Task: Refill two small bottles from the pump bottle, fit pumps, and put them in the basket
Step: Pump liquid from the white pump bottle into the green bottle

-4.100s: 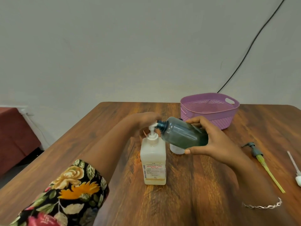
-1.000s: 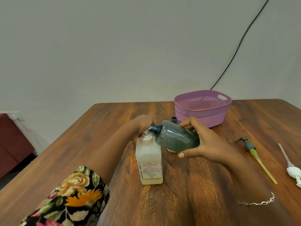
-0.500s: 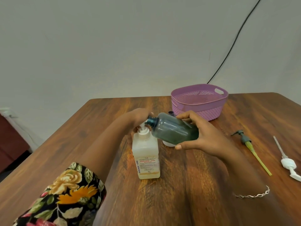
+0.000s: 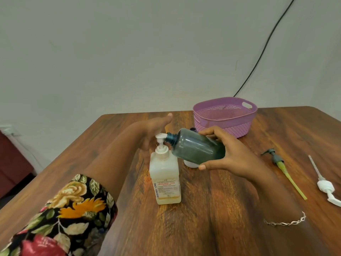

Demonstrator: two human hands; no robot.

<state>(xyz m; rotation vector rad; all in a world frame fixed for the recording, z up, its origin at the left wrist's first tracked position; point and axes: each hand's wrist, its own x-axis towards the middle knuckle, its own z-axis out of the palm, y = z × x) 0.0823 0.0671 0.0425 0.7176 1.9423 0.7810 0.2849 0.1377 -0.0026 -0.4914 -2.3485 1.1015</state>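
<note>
**Dark bottle tipped to the pump spout, mid-table**

Pump bottle [image 4: 165, 180] stands upright near the middle of the table [image 4: 212, 228]. Its label faces the near edge. The body is pale and yellowish toward the base. Its white pump head [image 4: 160, 137] sits raised on its stem, with the spout pointing toward the right edge.

Right hand [image 4: 228, 156] holds the dark teal small bottle [image 4: 197, 148] in the air, lying almost on its side. The open neck is tilted a little upward and set right at the spout; whether mouth and spout actually touch cannot be told. The fingers are curled over the top of the bottle's base end, and the thumb is pressed in from underneath. A bracelet [image 4: 284, 222] is on that wrist.

Left hand [image 4: 153, 126] is just behind the pump head. Its fingers are straight and close together, their tips pointing toward the far edge. Contact with the pump head cannot be told.

Second small bottle [image 4: 189, 163] stands on the table between the pump bottle and the basket, mostly hidden by the held bottle. Only its white base shows below and its dark neck above.

Basket [image 4: 225, 115] is lilac with perforated walls. It sits close to the far edge, right of the middle.

Grey pump [image 4: 278, 161], with a yellow-green tube, lies flat toward the right edge. White pump [image 4: 324, 185] lies nearer that edge, apart from the grey one.

Floral sleeve [image 4: 64, 215] shows at the near left corner. A black cable [image 4: 262, 52] runs down the wall behind the far edge.
</note>
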